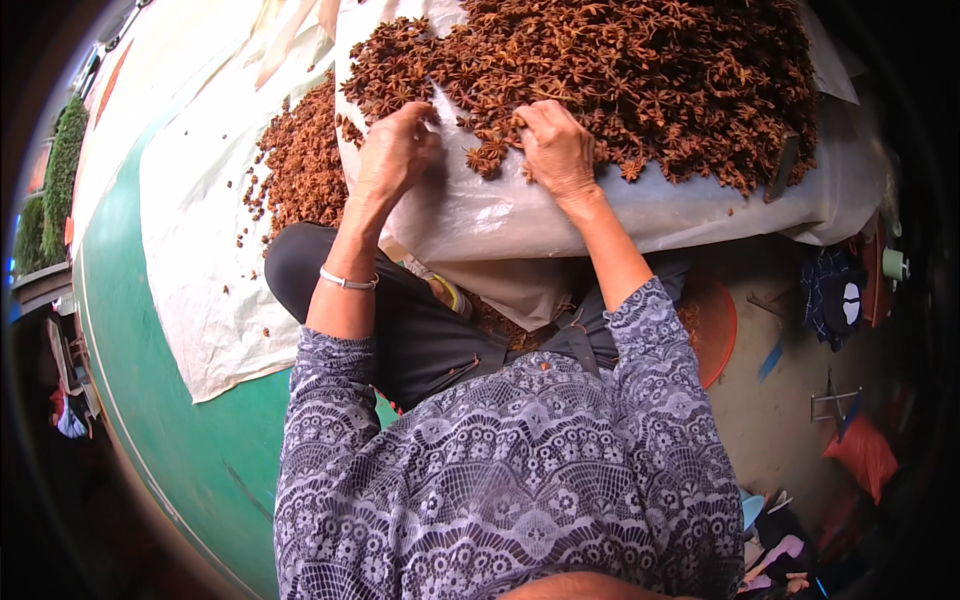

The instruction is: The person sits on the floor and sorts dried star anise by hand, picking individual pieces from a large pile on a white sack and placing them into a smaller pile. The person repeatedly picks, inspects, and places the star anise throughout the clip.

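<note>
A wide heap of dried star anise point(637, 82) lies on a raised surface covered with translucent plastic sheeting point(480, 217). My left hand point(397, 146) is at the heap's near left edge, its fingers curled towards the thumb; whether a piece is between them cannot be made out. My right hand point(555, 142) touches the near edge of the heap, thumb and fingertips pinched on a star anise point(519, 121). Between the hands, a few loose star anise point(486, 159) lie on the plastic.
Down to the left, a second brown pile point(307, 157) spreads over a white sheet point(217, 285) on green ground point(195, 450). A red basin point(716, 334) stands right of my legs. A red bag point(862, 454) lies at lower right. A flat dark piece point(782, 166) stands at the heap's right edge.
</note>
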A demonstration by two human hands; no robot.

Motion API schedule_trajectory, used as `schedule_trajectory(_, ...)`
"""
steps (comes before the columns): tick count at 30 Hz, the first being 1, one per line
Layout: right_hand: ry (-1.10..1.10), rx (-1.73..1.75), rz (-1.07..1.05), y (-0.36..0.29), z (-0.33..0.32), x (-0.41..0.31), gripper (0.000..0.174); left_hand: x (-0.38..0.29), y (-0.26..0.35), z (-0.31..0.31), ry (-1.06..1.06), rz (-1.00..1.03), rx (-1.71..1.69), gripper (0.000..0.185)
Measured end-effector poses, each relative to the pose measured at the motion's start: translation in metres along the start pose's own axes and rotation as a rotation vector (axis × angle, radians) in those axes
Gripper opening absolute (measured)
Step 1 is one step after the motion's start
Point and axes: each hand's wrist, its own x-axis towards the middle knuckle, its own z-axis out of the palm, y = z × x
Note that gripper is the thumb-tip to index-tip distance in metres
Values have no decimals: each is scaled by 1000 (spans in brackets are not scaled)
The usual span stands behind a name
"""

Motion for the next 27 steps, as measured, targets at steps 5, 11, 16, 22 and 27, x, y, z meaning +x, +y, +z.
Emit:
schedule_trajectory(5, 0, 13, -16, 2, -15, -1, 21, 2, 5, -2, -58, -180, -335, 20)
schedule_trajectory(11, 41, -73, -230, -17, -17, 27, 18, 30, 61, 16, -214, -68, -90, 25)
schedule_trajectory(16, -222, 837, 516, -21, -24, 56, 15, 40, 47, 18, -111, -274, -378, 13)
schedule_trajectory(22, -284, 662, 190, -21, -11, 51, 15, 35, 51, 5, -225, -197, -657, 6)
schedule_trajectory(27, -859, 892, 136, -14, -75, 71, 24, 18, 27, -22, -255, -116, -315, 10)
